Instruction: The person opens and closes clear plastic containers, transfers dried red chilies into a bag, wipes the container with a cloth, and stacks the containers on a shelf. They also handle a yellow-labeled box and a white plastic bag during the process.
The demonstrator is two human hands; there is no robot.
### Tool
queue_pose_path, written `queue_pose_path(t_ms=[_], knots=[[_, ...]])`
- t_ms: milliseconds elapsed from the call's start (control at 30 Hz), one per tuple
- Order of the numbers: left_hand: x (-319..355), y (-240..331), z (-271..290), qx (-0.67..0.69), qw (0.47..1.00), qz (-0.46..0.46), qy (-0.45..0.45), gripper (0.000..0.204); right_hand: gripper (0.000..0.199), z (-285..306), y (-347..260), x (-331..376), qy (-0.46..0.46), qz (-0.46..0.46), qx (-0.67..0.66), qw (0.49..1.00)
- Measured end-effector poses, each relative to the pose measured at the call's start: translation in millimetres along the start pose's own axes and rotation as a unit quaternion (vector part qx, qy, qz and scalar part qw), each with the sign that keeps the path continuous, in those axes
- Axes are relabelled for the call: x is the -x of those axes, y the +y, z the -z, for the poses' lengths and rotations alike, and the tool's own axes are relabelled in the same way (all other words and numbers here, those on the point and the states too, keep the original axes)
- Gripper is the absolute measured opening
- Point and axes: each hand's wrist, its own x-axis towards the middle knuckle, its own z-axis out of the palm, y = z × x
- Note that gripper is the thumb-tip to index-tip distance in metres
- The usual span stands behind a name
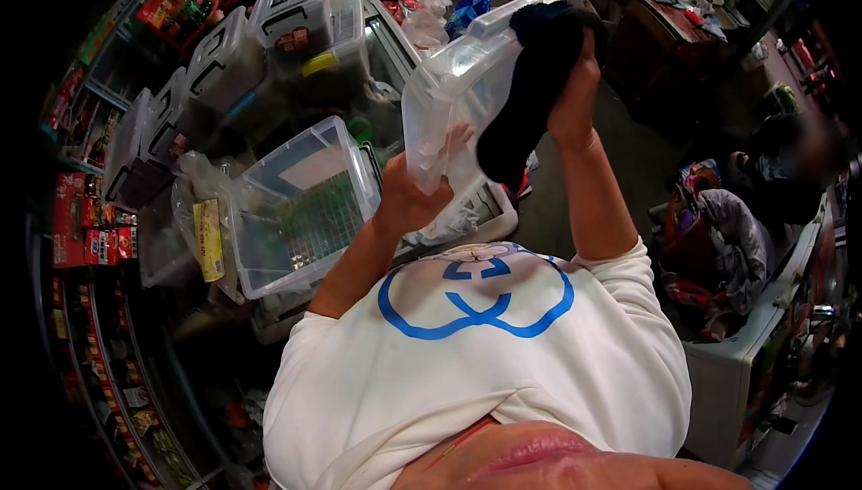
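Observation:
A translucent plastic lid (485, 54) with a raised rim is held up in front of my chest, tilted. My left hand (413, 189) grips its near left corner, and some of the fingers show through the plastic. My right hand (579, 86) is closed on a black cloth (530, 86), which hangs down over the lid's right side. The cloth hides part of the right fingers and of the lid's edge. Left of my left forearm stands a clear plastic storage box (247, 261) without a lid; a green grid pattern shows through it.
Lidded clear boxes (287, 5) stand beyond the uncovered one. Shelves with packets (112, 373) line the left. A wooden desk (642, 5) with clutter is at the far right. Another person (790, 153) is at the right, beside a pile of bags and cloth (732, 238).

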Motion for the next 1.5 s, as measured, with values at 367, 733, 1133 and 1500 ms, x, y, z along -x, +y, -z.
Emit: queue_pose_path(t_ms=[367,733,1133,1500], knots=[[11,-38,14,0.027,0.979,0.203,0.020,0.033,0.024,-13,-74,7,-0.100,0.043,-0.064,0.992],[10,-31,2,-0.210,0.978,-0.003,0.005,0.045,0.024,-20,-32,26,-0.079,-0.094,-0.069,0.990],[24,-62,-2,-0.309,0.951,0.032,0.000,0.039,0.023,-20,-53,26,-0.116,-0.090,-0.088,0.985],[57,-73,0,-0.103,0.987,0.120,0.021,0.023,0.028,-24,-82,45,-0.171,-0.124,-0.056,0.976]])
